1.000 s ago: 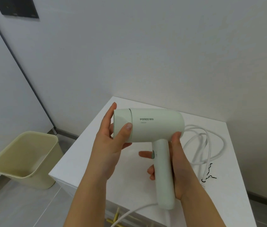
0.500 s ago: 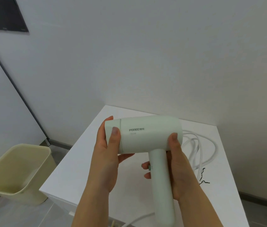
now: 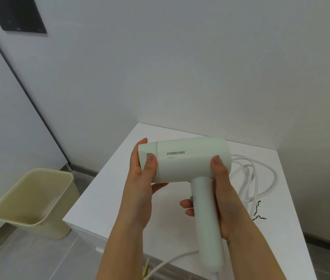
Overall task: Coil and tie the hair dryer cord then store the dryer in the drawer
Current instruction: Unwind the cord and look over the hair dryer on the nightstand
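Note:
A pale green hair dryer [image 3: 188,158] is held above the white cabinet top [image 3: 115,190], barrel level, handle pointing down toward me. My left hand [image 3: 142,188] grips the nozzle end of the barrel. My right hand [image 3: 222,197] wraps the rear of the barrel and the top of the handle. Its white cord [image 3: 261,178] lies in loose loops on the cabinet top behind the dryer, and another stretch hangs from the handle's end over the front edge. A black twist tie [image 3: 258,212] lies next to the loops on the right.
A beige waste bin [image 3: 32,201] stands on the floor left of the cabinet. White walls close in behind and to the right. A dark panel [image 3: 18,15] hangs on the wall at the upper left. Something yellow [image 3: 146,269] shows below the cabinet's front edge.
The view has tilted upward, so the dryer and cabinet sit lower in the frame. My left thumb has shifted on the nozzle, and both hands keep their hold on the dryer.

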